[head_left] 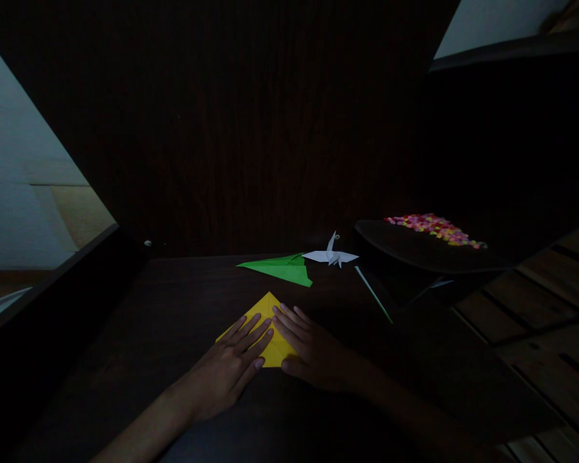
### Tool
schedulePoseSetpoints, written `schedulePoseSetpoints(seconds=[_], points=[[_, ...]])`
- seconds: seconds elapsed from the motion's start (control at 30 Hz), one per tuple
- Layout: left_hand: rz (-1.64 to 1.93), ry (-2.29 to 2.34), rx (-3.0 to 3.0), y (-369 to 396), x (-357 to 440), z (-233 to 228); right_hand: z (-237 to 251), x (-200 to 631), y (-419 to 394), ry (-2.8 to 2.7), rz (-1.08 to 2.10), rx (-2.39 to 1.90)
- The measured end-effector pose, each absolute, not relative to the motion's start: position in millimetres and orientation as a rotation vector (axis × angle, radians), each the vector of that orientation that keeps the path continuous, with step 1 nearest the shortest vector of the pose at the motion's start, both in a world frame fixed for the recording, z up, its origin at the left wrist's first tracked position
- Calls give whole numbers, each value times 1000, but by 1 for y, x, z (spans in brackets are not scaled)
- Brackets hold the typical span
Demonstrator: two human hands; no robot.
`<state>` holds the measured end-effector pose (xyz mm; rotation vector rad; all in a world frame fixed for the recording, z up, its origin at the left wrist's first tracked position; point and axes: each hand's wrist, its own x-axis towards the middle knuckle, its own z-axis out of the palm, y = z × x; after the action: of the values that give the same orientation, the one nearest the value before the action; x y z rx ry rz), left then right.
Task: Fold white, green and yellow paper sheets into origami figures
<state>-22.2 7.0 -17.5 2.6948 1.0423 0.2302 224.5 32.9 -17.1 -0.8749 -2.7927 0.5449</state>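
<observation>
Flatly, the left hand [229,360] lies over the left side of the yellow paper [276,350], its fingers a little spread and pointing up to the right. Opposite it, the right hand [316,350] covers the right side, fingers slightly apart, thumb by the lower edge; neither hand visibly pinches anything. The paper sits between them on the dark table [183,308], its peak pointing away from the person and creases showing on its face. Just beyond lies a green plane [282,270], nose to the left, its tail end close beside a white crane [332,256]. Right of these a thin stick [374,294] slants down. Farther right, pink, red and yellow bits [434,228] cluster on a dark ledge [395,241]. Behind everything stands a tall dark panel [246,128]
</observation>
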Motion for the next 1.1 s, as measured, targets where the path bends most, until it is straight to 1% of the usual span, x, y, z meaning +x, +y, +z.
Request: schedulePoseSetpoints(seconds=[0.17, 0.57, 0.9, 1.1], points=[[198, 1049, 2693, 8, -23, -20, -18, 224, 34, -2816, 557, -894], [278, 1031, 2712, 9, -23, -23, -15, 223, 33, -2842, 521, -895], [226, 953, 2705, 4, -19, -15, -19, 222, 34, -2841, 485, -907], [265, 920, 2704, 4, -19, -15, -22, 222, 35, -2830, 461, -906]])
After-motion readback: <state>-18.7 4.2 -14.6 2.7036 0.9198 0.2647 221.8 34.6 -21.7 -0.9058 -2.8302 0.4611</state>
